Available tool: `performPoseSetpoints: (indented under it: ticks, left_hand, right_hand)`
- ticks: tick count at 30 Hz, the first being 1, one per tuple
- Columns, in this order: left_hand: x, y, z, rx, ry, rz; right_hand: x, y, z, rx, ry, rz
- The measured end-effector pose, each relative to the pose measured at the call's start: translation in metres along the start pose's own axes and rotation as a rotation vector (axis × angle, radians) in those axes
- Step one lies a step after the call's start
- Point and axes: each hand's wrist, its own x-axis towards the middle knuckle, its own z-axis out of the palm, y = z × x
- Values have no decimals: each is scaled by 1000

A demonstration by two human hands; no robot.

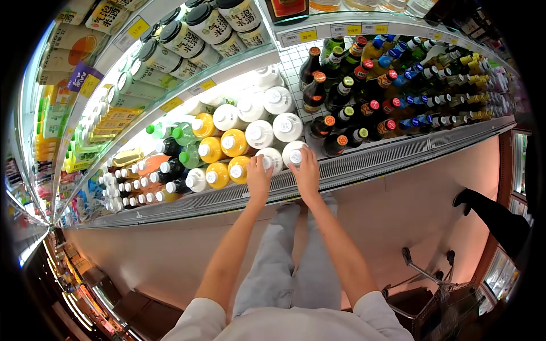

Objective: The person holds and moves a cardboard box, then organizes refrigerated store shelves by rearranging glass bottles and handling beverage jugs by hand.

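Note:
Both my hands reach to the front row of a refrigerated shelf. My right hand (305, 170) has its fingers curled around the top of a white-capped white bottle (294, 152). Beside it, my left hand (259, 177) touches the near side of another white bottle (272, 158), its fingers bent, with a yellow bottle (238, 167) just to the left. More white bottles (259, 133) stand in rows behind. The undersides of my fingers are hidden against the bottles.
Dark glass bottles (335, 142) stand right of the white ones. A metal grille edge (364, 167) runs along the shelf front. Jars (182, 37) fill the upper shelf. A shopping cart (438, 301) and a person's dark-clothed leg (495, 219) are at right.

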Motion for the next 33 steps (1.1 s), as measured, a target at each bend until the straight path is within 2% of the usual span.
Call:
performPoseSetpoints:
  ticks: [3,6,11,13,15,17,19,21,22,29,31,33]
  left_hand:
    - [2,2,-5,-38,-43,16]
    - [12,4,-15,-142,-56,-74]
    - [107,-35,-39,-403,290,-144]
    - [161,-55,-45,-518,359,-282]
    - [209,-98,-23,-557,411,-404]
    - [237,-121,-15,-299,387,-424]
    - [251,-124,-21,-470,331,-445]
    - [266,-139,-9,-306,372,-498]
    - [271,-146,-3,-336,414,-484]
    - [251,-103,-20,-118,542,-463]
    - [252,-98,-16,-63,528,-561]
    - [252,-93,-15,-84,528,-564]
  right_hand:
    - [0,-3,5,-82,27,-5]
    - [3,2,6,-157,56,-87]
    - [-2,11,15,-129,28,-68]
    - [-1,6,14,-103,68,-43]
    - [-1,4,15,-77,86,-22]
    - [-2,6,18,-30,99,-3]
    - [-2,10,18,-25,116,-15]
    - [0,9,15,-4,115,-24]
    - [1,8,15,-10,124,-35]
    - [0,8,14,-10,120,-10]
    - [-1,9,14,-1,117,-23]
    - [-1,12,16,6,113,-13]
